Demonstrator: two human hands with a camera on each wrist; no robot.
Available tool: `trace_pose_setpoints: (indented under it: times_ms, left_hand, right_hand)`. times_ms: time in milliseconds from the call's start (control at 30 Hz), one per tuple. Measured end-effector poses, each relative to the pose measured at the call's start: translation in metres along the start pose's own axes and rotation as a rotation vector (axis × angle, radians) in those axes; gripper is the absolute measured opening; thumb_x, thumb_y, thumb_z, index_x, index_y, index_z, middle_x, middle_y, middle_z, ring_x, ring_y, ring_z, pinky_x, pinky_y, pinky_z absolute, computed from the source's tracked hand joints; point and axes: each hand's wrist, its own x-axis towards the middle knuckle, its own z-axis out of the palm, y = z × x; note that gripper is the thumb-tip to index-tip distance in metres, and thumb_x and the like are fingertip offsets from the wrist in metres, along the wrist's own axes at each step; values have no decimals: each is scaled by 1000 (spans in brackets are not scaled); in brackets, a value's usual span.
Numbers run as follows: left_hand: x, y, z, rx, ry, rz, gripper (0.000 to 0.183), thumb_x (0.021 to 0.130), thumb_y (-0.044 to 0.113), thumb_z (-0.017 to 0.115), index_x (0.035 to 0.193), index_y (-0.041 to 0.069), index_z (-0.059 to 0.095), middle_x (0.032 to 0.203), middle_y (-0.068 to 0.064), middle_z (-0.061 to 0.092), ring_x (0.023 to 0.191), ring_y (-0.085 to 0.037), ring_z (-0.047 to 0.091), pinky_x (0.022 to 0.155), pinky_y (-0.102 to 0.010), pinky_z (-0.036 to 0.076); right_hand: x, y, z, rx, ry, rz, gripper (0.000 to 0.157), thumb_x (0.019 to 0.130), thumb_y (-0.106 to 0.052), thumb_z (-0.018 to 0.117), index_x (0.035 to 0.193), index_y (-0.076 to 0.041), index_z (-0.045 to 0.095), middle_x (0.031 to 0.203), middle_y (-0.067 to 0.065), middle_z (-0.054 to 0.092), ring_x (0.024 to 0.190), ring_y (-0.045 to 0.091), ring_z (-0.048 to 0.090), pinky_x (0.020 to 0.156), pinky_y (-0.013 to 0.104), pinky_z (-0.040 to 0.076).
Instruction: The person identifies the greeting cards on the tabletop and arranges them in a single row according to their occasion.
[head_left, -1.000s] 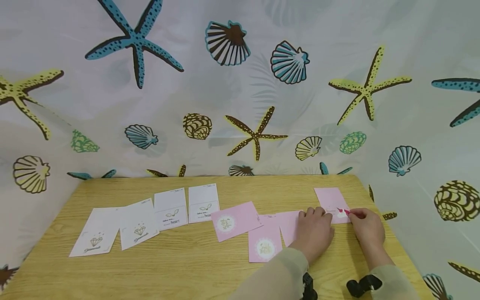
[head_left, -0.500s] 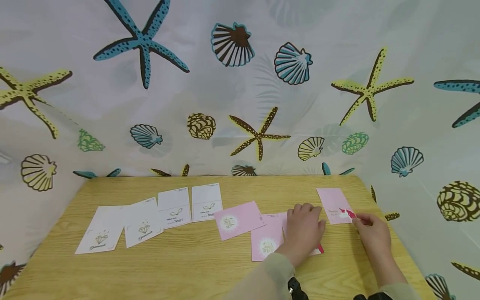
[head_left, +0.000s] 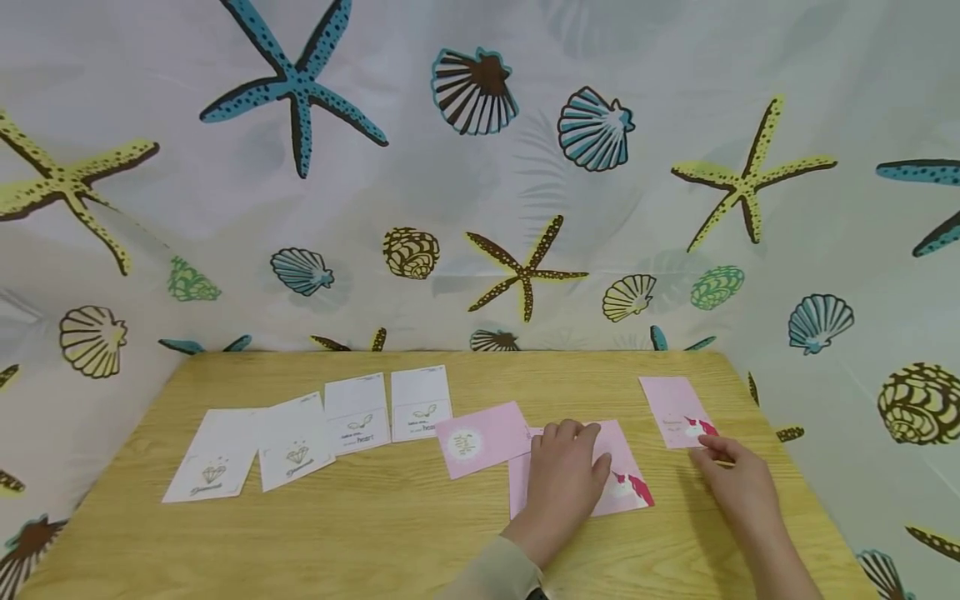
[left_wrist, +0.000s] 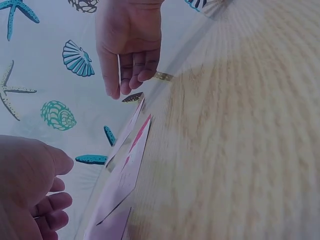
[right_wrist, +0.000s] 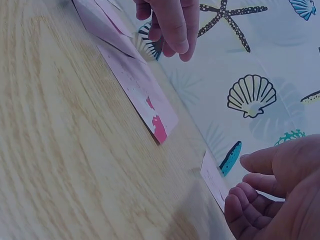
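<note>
My left hand [head_left: 562, 483] hovers over the middle pink cards, its fingers relaxed and holding nothing. Beneath and to its right lies a pink unicorn card [head_left: 618, 446]. That hand partly hides another pink card [head_left: 519, 492], which shows at its left side. Left of these, a tilted pink card with a white round print [head_left: 491, 437] overlaps its neighbour. At the right, my right hand [head_left: 742, 487] is by the lower corner of a second unicorn card [head_left: 667, 404]. In the right wrist view the right hand's fingers [right_wrist: 247, 205] are loosely bent with nothing between them.
Two white cards with a gold diamond, one left [head_left: 213, 450] and one right [head_left: 296, 442], lie at the table's left. Beside them are two white winged-heart cards [head_left: 356, 417]. A shell-and-starfish cloth [head_left: 450, 192] stands behind the wooden table [head_left: 337, 533].
My left hand has moved left, uncovering the middle unicorn card. The right hand has let go of the far-right unicorn card and drawn back slightly. The head view has shifted a little.
</note>
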Motion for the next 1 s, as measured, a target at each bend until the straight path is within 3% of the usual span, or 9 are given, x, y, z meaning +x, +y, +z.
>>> trace_pose_setpoints:
  times_ms: [200, 533, 833, 1000]
  left_hand:
    - [-15, -14, -8, 0, -5, -19, 38, 102, 35, 79, 135, 15, 76, 120, -3, 71, 109, -25, 60, 91, -42, 46]
    - [-32, -23, -14, 12, -39, -32, 42, 99, 38, 83, 133, 14, 77, 115, -2, 70, 103, -24, 60, 89, -41, 47]
    - [-37, -20, -9, 11, -49, -6, 44, 98, 40, 85, 133, 14, 78, 108, 0, 65, 97, -20, 54, 87, -38, 43]
    - [-39, -19, -6, 30, -57, 14, 43, 96, 41, 87, 130, 16, 78, 109, 1, 64, 100, -20, 54, 88, -39, 43]
  right_hand:
    - [-11, -11, 7, -17, -77, -5, 56, 110, -33, 68, 154, 1, 59, 133, 20, 66, 93, 20, 69, 77, 28, 53]
    - [-24, -20, 21, -44, -109, -66, 54, 109, -33, 70, 152, 0, 63, 134, 17, 70, 121, 31, 70, 91, 32, 52]
    - [-29, -22, 36, -47, -155, -54, 56, 110, -33, 70, 153, 2, 60, 139, 23, 68, 129, 41, 67, 111, 55, 51]
    - [-29, -23, 39, -64, -173, -49, 60, 110, -36, 70, 155, 2, 59, 142, 24, 67, 130, 41, 66, 115, 60, 47]
